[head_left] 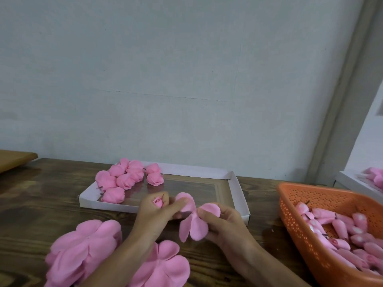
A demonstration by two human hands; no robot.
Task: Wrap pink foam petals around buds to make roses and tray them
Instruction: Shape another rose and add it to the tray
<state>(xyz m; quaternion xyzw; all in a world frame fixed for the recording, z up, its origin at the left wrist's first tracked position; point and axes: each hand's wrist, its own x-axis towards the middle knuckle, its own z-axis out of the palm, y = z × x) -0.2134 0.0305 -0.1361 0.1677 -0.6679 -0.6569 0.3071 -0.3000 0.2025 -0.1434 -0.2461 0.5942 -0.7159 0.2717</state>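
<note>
Several finished roses [124, 179] lay in tray [103, 204], 11 o'clock of both hands. Curled left hand [151, 216] gripped bud [158, 201]; right hand [226, 226] pinched petal piece [193, 224] at bud's 4 o'clock. Wrapping looked barely begun; next, probably seat bud at petal centre.

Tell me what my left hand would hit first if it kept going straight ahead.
Probably the tray: the left hand, gripping a bud, points over its near wall toward its far wall. The roses sit just left of that line; depth is unclear.
</note>
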